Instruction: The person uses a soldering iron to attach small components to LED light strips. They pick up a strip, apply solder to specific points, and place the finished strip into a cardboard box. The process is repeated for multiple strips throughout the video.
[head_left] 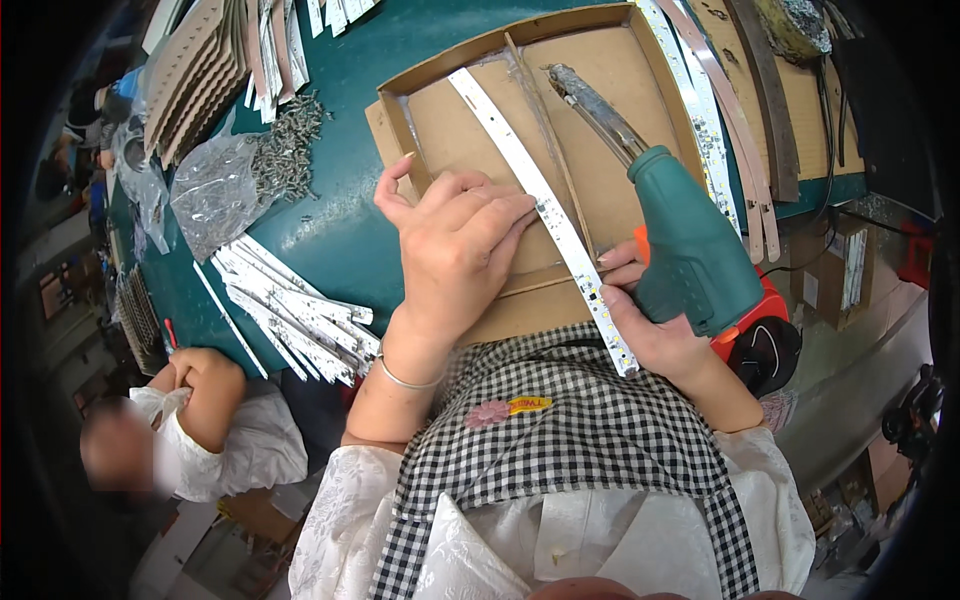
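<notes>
A long white LED strip board (pixel 540 190) slants over a shallow brown cardboard tray (pixel 480 45) in front of me. My left hand (pixel 460 240) pinches the board's left edge near its middle, with the little finger raised. My right hand (pixel 655 325) is closed round a green soldering gun (pixel 695 240) with an orange trigger. Its thumb and fingertips also meet the lower part of the board. The gun's long, darkened metal tip points up and left over the tray's right compartment. The gun hides part of my right hand.
Left lie a pile of white LED boards (pixel 290 310), loose screws (pixel 290 145) and a clear plastic bag (pixel 215 200). Stacked strips (pixel 205 75) stand at the far left; more boards (pixel 715 150) lie right of the tray. Another person (pixel 215 420) sits at lower left, arms folded.
</notes>
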